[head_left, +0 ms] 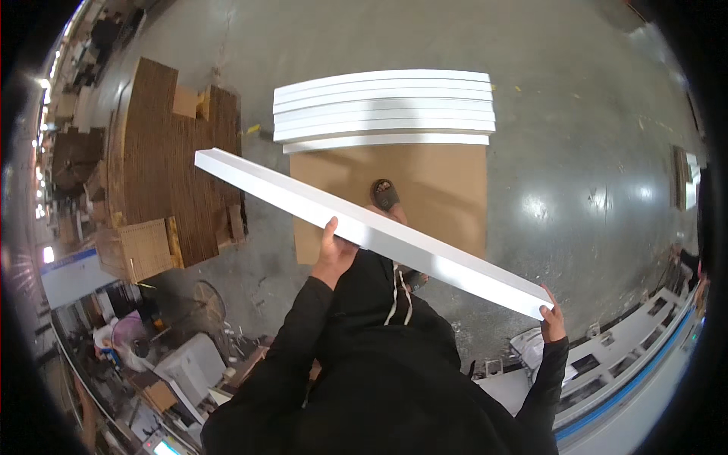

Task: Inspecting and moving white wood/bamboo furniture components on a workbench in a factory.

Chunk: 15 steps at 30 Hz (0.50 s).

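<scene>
I hold a long white rectangular bar [288, 193] slantwise above the floor, its far end up left and its near end down right. My left hand [334, 250] grips it from below near the middle. My right hand [552, 322] grips its near end. Beneath the bar lies a brown cardboard sheet [447, 182] on the concrete floor, and my foot in a dark sandal [384, 194] stands on it. Several more white bars [383, 106] lie side by side along the sheet's far edge.
A tall stack of corrugated cardboard sheets [171, 167] stands at the left, with a cardboard box [140, 249] beside it. A floor fan [206, 299] and cluttered boxes lie at lower left. A white and blue workbench [629, 356] runs along the lower right.
</scene>
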Each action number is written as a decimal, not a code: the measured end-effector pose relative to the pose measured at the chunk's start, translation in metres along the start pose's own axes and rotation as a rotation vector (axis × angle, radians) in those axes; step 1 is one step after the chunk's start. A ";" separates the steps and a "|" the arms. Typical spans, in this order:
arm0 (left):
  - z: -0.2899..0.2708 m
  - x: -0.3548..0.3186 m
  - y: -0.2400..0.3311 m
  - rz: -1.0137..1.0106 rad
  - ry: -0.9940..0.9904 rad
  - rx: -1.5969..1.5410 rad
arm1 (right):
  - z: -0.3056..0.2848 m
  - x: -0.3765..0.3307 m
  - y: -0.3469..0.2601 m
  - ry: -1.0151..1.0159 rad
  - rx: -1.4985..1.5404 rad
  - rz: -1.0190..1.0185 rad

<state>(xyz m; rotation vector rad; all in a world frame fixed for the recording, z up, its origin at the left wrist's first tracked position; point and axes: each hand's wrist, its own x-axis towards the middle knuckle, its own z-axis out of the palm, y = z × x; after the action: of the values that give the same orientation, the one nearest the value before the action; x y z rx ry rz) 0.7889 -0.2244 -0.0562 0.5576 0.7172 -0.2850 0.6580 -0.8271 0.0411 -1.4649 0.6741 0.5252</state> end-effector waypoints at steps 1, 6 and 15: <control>0.002 0.016 0.001 0.009 0.038 -0.031 | 0.002 0.024 -0.020 -0.035 0.007 0.032; -0.001 0.107 -0.003 -0.051 0.154 -0.193 | -0.010 0.123 -0.085 -0.081 -0.085 0.221; -0.050 0.288 -0.054 -0.093 0.295 -0.256 | -0.038 0.328 -0.071 -0.157 -0.210 0.308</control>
<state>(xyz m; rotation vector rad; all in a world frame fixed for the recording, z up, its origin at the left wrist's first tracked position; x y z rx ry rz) 0.9474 -0.2565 -0.3056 0.3253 1.0508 -0.1943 0.9381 -0.8947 -0.1348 -1.5034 0.7405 0.9637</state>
